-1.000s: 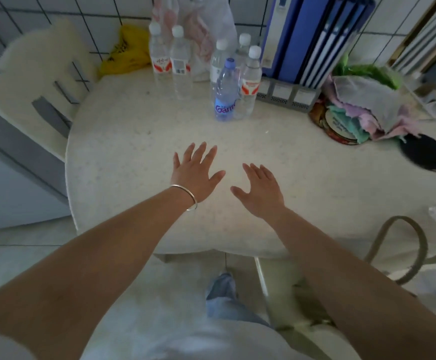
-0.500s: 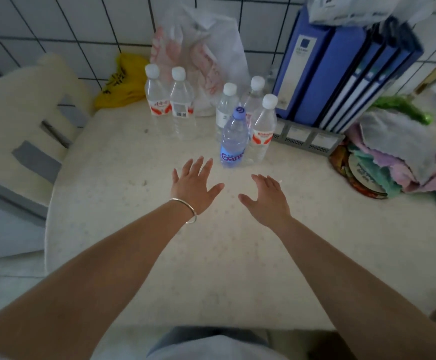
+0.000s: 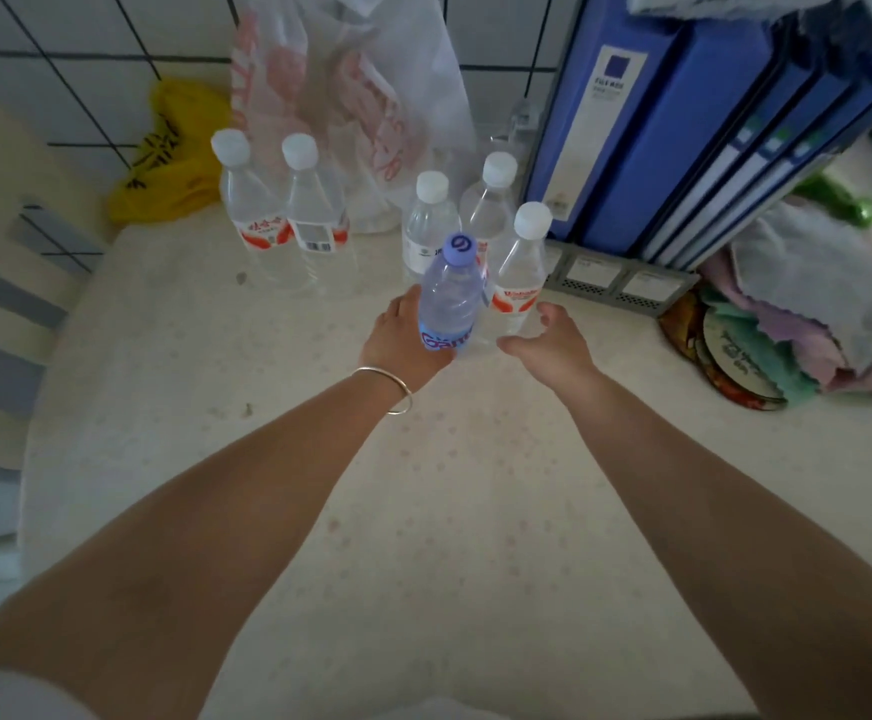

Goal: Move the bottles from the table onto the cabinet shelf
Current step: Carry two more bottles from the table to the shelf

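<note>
Several clear water bottles stand at the back of the round white table [image 3: 267, 511]. The nearest, a blue bottle [image 3: 449, 298] with a purple cap, has my left hand [image 3: 397, 340] wrapped round its lower part, my fingers hidden behind it. Just right of it stands a white-capped bottle with a red label [image 3: 519, 272]. My right hand [image 3: 553, 345] hovers by its base, thumb out and fingers loosely bent, holding nothing. Two more bottles [image 3: 431, 226] stand behind, and a pair of bottles [image 3: 288, 220] further left. No cabinet shelf is in view.
Blue binders [image 3: 657, 127] stand in a grey rack at the back right, with a pile of cloths [image 3: 808, 298] beside them. A plastic bag [image 3: 350, 96] and a yellow bag [image 3: 174, 168] lean on the tiled wall. A white chair [image 3: 2, 283] stands left.
Both hands moved forward across the table to the bottles. My left hand, spread open before, now holds the blue bottle; my right hand has come up beside the red-label bottle.
</note>
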